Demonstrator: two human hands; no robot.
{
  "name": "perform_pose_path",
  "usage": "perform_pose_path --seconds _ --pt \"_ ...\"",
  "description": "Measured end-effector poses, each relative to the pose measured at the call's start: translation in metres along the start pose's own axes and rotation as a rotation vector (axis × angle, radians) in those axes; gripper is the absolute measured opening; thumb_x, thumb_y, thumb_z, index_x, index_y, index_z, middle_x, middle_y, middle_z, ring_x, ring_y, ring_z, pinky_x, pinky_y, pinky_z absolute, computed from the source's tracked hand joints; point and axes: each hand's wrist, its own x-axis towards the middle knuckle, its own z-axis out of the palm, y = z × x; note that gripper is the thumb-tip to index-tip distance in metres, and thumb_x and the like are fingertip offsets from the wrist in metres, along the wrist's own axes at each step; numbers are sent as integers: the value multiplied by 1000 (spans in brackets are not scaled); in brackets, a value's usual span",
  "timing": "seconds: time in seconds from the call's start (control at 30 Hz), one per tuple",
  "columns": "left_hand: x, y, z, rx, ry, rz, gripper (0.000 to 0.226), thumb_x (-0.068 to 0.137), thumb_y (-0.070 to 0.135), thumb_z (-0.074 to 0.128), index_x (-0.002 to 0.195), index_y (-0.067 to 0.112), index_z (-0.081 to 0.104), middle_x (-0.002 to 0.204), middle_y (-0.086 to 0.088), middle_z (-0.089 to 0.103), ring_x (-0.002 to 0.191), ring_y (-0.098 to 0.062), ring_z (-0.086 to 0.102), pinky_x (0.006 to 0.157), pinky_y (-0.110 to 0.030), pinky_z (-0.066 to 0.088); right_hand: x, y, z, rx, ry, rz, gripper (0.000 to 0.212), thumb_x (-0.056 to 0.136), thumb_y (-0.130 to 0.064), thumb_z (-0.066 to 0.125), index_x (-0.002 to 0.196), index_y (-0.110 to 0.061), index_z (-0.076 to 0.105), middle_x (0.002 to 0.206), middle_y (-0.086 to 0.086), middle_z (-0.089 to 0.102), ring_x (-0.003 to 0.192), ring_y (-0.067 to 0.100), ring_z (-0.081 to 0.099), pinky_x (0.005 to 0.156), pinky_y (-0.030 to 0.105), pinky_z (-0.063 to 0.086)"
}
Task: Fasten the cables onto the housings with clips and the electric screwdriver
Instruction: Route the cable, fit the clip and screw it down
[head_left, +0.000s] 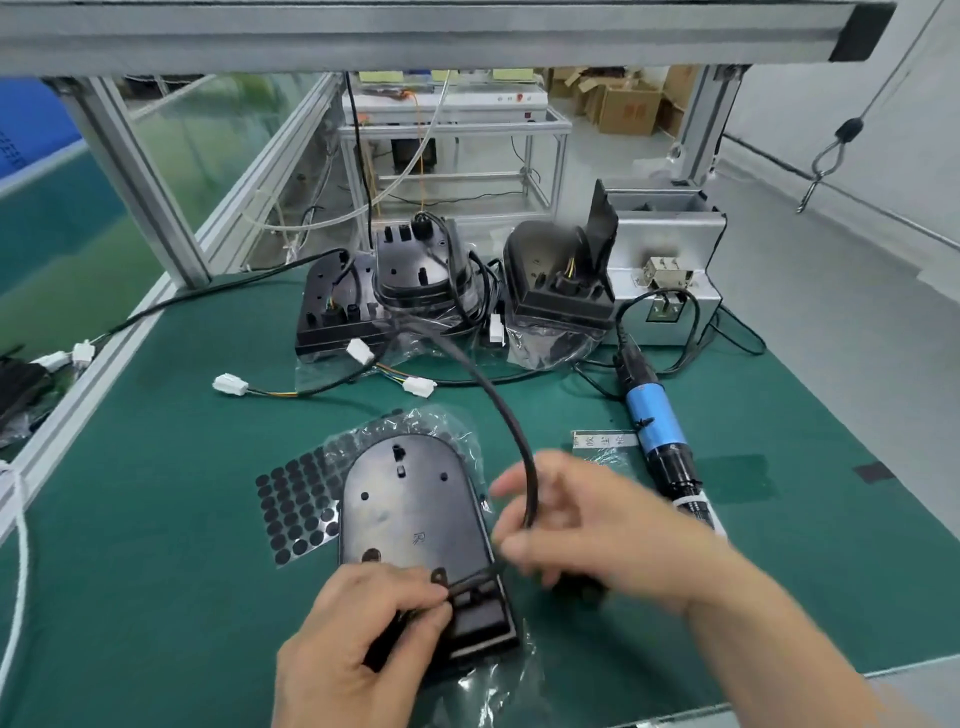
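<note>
A black oval housing (410, 509) lies on a clear plastic bag on the green mat in front of me. My left hand (363, 639) pinches the end of a black cable at the housing's near edge. My right hand (587, 525) is blurred, with its fingers curled around the thick black cable (498, 405), which arcs back to the pile of housings (436, 275) at the rear. The blue and black electric screwdriver (654, 421) lies on the mat to the right, untouched. I cannot make out any clips.
A sheet of round black pads (296, 509) lies left of the housing. White connectors (231, 385) on thin wires lie on the mat further back. A metal screw feeder box (670, 280) stands at the back right. An aluminium frame rail (88, 374) borders the mat on the left.
</note>
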Motion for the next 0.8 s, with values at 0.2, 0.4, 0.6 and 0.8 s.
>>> perform_pose_path --seconds 0.2,0.4,0.6,0.8 --pt "0 -13 -2 45 87 42 6 80 28 70 78 33 73 94 17 71 91 -13 68 84 -12 49 52 -4 -45 -753 309 -64 14 88 -14 66 101 -18 71 99 -4 69 92 16 62 90 36 50" --pt "0 -15 -5 46 134 -27 5 80 34 70 84 36 72 95 14 71 93 -14 69 84 -10 47 52 -4 -27 -934 8 -31 16 78 -22 77 93 -26 71 80 -13 67 73 7 60 59 11 45" --pt "2 -12 -4 17 131 -65 8 79 37 70 84 43 72 92 12 70 94 -13 69 84 -7 46 50 -1 -22 -1065 22 -110 11 82 -16 68 87 -25 71 66 -16 55 66 8 50 55 14 36" --pt "2 -12 -7 -13 100 -113 10 79 37 69 88 41 73 95 13 71 96 -14 68 85 -9 46 38 13 -34 -869 115 -135 8 79 -17 72 81 -25 74 81 -12 73 79 3 64 79 25 51"
